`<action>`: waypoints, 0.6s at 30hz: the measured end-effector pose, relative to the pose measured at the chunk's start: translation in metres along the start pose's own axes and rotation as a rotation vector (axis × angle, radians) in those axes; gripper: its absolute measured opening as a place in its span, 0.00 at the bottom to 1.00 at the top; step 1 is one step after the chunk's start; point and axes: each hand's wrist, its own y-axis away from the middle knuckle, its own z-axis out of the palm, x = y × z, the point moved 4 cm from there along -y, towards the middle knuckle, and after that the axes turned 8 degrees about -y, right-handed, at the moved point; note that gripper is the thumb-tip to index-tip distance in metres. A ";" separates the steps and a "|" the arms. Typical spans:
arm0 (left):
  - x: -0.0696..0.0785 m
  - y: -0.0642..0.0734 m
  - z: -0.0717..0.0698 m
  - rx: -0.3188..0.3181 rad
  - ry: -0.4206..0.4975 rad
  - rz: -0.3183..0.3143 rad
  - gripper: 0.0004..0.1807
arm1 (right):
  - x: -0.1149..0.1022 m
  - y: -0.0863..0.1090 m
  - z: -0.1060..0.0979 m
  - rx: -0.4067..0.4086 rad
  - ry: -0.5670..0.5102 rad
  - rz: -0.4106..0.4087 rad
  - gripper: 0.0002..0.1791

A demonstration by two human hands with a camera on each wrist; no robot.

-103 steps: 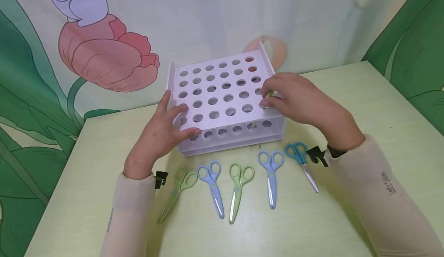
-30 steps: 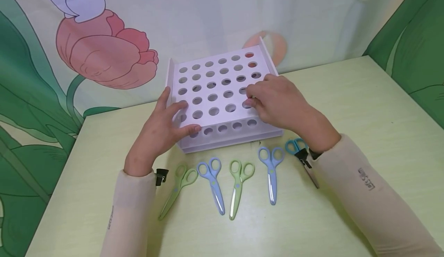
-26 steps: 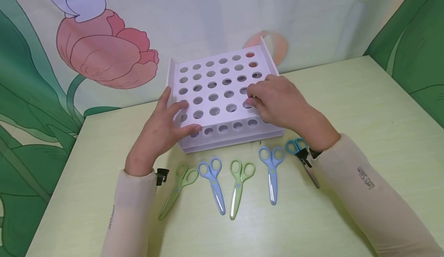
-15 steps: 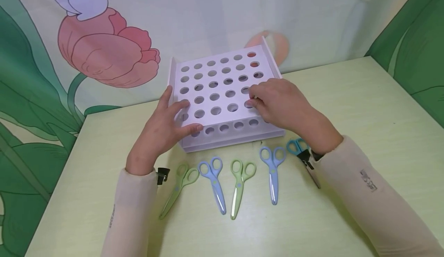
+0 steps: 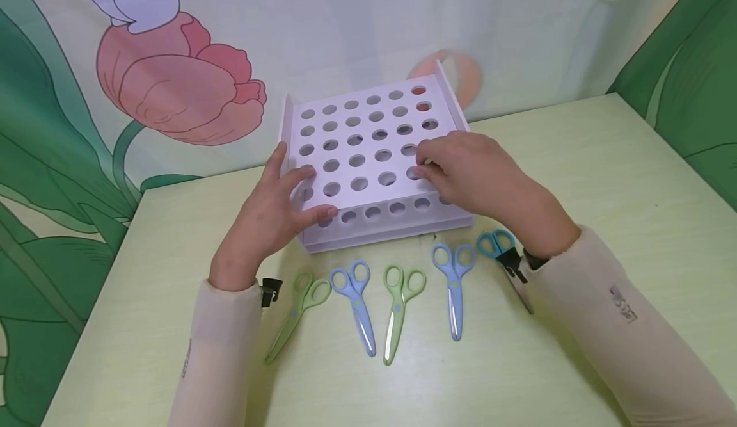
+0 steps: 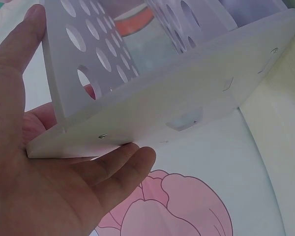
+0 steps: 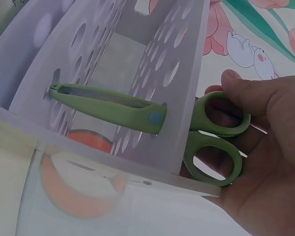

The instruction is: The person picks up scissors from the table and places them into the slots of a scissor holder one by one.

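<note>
On the table [image 5: 437, 388], head view: the white rack [image 5: 371, 169] stands holes-up; loose scissors line its near side, seemingly handles-first for easy taking.
Loose scissors: left green scissors [image 5: 294, 312] at seven o'clock, left blue scissors [image 5: 356, 302] just past six, middle green scissors [image 5: 398, 308] before six, right blue scissors [image 5: 453, 284] near five, teal scissors [image 5: 497, 246] at four.
Left hand [image 5: 267, 212]: at eight o'clock, fingers and thumb spread over the rack's corner, probably steadying it.
Right hand [image 5: 475, 168]: at three o'clock, fingertips bent toward the thumb, covering whatever they pinch.
Side panel [image 6: 147, 113], left wrist view: two fingers lie along its outer face, unseen from the head; the left hand straddles this edge.
Held scissors [image 7: 142, 117], right wrist view: only here revealed, the right hand pinching the handle rings toward three o'clock. The blades pass through an upper hole, tip toward half past nine at a lower one; the two layers probably keep them aligned.
</note>
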 end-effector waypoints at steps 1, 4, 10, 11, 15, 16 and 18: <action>0.000 0.000 0.000 0.000 0.000 -0.001 0.44 | 0.000 0.000 0.000 -0.001 -0.001 0.003 0.05; 0.000 0.000 0.000 0.000 0.003 -0.007 0.44 | 0.001 -0.002 0.003 -0.004 0.001 0.009 0.05; -0.001 0.000 0.001 0.001 0.010 -0.013 0.45 | 0.003 -0.004 0.007 0.009 0.001 0.003 0.05; -0.002 0.000 0.001 0.001 0.010 -0.014 0.45 | 0.003 -0.004 0.008 0.011 0.000 0.002 0.06; -0.002 0.000 0.002 0.006 0.008 -0.007 0.45 | 0.004 -0.003 0.007 0.007 -0.001 0.008 0.05; -0.002 -0.001 0.002 0.007 0.008 -0.006 0.44 | 0.004 -0.003 0.007 0.006 0.000 0.010 0.05; -0.002 -0.001 0.001 0.010 0.007 -0.002 0.44 | 0.003 -0.002 0.006 0.006 0.004 0.012 0.05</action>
